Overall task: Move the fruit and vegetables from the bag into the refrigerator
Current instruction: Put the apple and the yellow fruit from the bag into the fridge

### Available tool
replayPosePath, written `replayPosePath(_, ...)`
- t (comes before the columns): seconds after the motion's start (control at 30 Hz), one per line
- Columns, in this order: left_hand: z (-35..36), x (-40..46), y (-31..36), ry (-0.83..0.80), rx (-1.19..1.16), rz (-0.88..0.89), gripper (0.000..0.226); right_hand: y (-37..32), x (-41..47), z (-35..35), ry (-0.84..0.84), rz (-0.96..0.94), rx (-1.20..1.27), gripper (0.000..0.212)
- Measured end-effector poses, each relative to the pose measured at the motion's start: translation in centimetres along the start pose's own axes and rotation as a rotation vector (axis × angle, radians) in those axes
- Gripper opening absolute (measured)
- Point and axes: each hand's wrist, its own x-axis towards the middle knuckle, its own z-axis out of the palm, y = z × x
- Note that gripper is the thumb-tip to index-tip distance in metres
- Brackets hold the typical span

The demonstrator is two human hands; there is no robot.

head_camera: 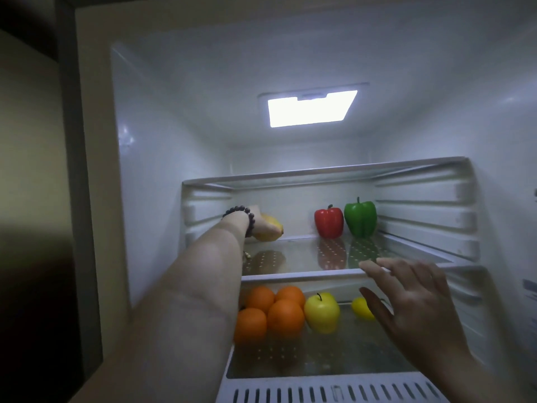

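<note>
Inside the open refrigerator, my left hand (259, 221) reaches deep onto the middle glass shelf (302, 275) and is closed around a yellow fruit (271, 229) at the shelf's back left. A red bell pepper (328, 221) and a green bell pepper (360, 219) stand upright at the back right of that shelf. On the shelf below lie several oranges (283, 314), a yellow apple (322, 312) and a small yellow fruit (360, 308) partly hidden by my right hand (412, 303). That hand is spread, fingertips touching the middle shelf's front edge. The bag is out of view.
An upper glass shelf (328, 171) sits above the peppers, and the ceiling lamp (311, 109) is lit. Ribbed rails line the right wall (427, 216). A vented white panel (331, 392) runs along the bottom front. The fridge's cream frame (93, 170) stands at left.
</note>
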Motion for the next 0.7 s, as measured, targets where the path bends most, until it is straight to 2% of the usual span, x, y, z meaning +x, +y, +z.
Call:
replayPosePath(0.2,0.7,-0.2,-1.0,-0.071,-0.109,0.070,0.085,0.0,-0.2,0.4,-0.012,0.018,-0.021,0.037)
replayPosePath(0.33,1.2,-0.2,-1.5,-0.037,-0.119,0.223,0.066,-0.1,-0.1,0.3,-0.008,0.016,-0.022,0.038)
replayPosePath(0.43,1.4,0.2,-1.8,0.040,-0.042,0.223,0.054,-0.1,-0.2,0.2,-0.015,0.006,-0.023,0.039)
replayPosePath(0.5,1.1,0.2,-1.8,0.090,0.007,0.182,0.054,0.0,-0.2,0.1,-0.024,0.005,-0.022,0.039)
replayPosePath(0.57,1.1,0.1,-1.6,0.118,0.072,0.151,0.064,0.0,-0.2,0.2,-0.031,0.004,-0.023,0.040)
replayPosePath(0.7,1.6,0.3,-0.9,0.058,0.157,0.151,0.082,0.1,-0.2,0.2,-0.030,0.007,-0.020,0.041)
